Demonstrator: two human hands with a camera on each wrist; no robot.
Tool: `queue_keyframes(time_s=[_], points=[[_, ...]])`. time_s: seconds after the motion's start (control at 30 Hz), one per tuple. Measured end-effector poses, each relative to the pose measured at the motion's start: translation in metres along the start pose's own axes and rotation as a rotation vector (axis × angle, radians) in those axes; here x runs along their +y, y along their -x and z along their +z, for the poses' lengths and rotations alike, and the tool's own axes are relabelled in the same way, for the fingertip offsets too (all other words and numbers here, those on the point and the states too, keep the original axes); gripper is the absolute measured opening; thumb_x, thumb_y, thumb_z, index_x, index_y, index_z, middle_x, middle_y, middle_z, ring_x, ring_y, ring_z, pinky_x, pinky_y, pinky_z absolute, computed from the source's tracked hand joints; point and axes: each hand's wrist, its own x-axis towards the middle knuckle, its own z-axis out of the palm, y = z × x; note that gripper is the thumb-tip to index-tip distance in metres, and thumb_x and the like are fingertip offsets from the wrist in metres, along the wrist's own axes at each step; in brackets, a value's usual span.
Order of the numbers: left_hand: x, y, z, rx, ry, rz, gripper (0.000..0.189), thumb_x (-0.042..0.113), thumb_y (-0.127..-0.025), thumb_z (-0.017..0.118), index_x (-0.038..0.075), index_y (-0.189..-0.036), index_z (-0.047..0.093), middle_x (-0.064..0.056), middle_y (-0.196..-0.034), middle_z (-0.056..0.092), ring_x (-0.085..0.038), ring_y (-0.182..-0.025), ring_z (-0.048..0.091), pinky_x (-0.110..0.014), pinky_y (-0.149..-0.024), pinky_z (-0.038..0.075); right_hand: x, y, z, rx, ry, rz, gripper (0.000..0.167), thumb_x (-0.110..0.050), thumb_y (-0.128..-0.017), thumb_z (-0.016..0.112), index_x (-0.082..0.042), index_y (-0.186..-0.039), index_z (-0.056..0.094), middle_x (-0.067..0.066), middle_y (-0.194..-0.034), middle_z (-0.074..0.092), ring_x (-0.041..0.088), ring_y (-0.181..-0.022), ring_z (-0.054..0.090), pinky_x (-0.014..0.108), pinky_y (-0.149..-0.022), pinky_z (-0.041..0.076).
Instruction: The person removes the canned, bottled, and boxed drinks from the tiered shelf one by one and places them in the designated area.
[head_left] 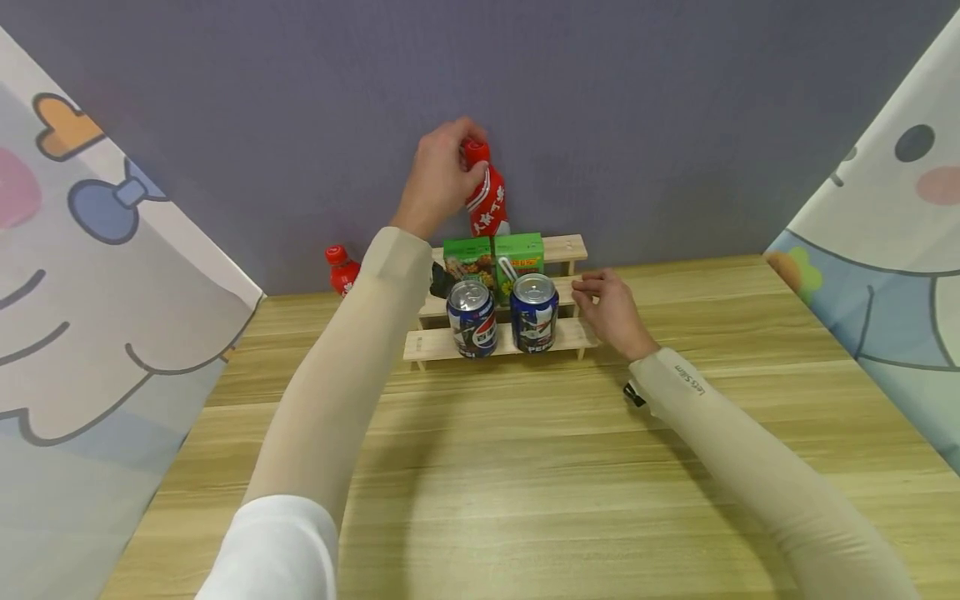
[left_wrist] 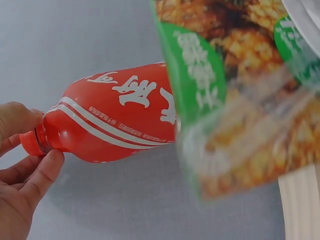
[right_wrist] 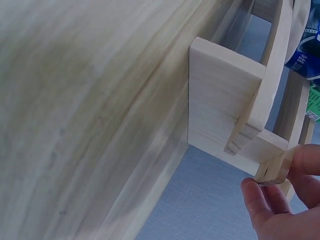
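My left hand [head_left: 442, 171] pinches a red plastic bottle [head_left: 489, 196] by its neck, just under the cap, above the back of a small wooden tiered rack [head_left: 431, 343]. In the left wrist view, thumb and fingers are on either side of the neck of the bottle [left_wrist: 120, 112]; a green snack box [left_wrist: 200, 100] hides its lower end. My right hand [head_left: 611, 312] holds the right end of the rack's middle step. The right wrist view shows thumb and fingers around the end of that plank [right_wrist: 275, 170].
Two blue Pepsi cans [head_left: 471, 321] stand on the front step. Behind them, green boxes [head_left: 520, 250] stand on the rack with a dark item [head_left: 441, 282] beside them. Another red bottle [head_left: 342, 271] is left of the rack, partly behind my sleeve. A grey wall [head_left: 675, 125] rises behind.
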Motion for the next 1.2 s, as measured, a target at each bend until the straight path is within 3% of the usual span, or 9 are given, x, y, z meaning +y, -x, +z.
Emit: queue_keyframes(time_s=[0.33,0.9,1.2], points=[[-0.016,0.007,-0.018,0.111,0.007,-0.011,0.027,0.02,-0.091,0.062,0.011,-0.116,0.06,-0.001,-0.105,0.06,-0.012,-0.081,0.05,-0.021,-0.072,0.043,0.002,-0.001,-0.001,-0.025,-0.014,0.032,0.023,-0.001,-0.092,0.059,0.011,-0.111,0.063,0.027,-0.12,0.049,0.041,-0.109,0.048,0.049,-0.09,0.042],[-0.041,0.025,-0.047,0.198,-0.007,-0.057,0.027,0.018,-0.089,0.064,0.009,-0.114,0.062,-0.001,-0.108,0.061,-0.009,-0.087,0.054,-0.018,-0.078,0.046,0.008,-0.003,-0.004,-0.012,0.0,0.011,0.022,-0.001,-0.091,0.059,0.012,-0.109,0.064,0.027,-0.12,0.049,0.041,-0.109,0.048,0.049,-0.09,0.042],[-0.059,0.04,-0.064,0.249,0.02,-0.056,0.023,0.017,-0.087,0.066,0.006,-0.107,0.066,-0.002,-0.099,0.064,-0.009,-0.081,0.055,-0.021,-0.075,0.047,0.009,-0.002,-0.007,-0.017,-0.002,0.028,0.023,-0.001,-0.092,0.059,0.011,-0.111,0.063,0.027,-0.119,0.049,0.041,-0.109,0.048,0.049,-0.09,0.043]])
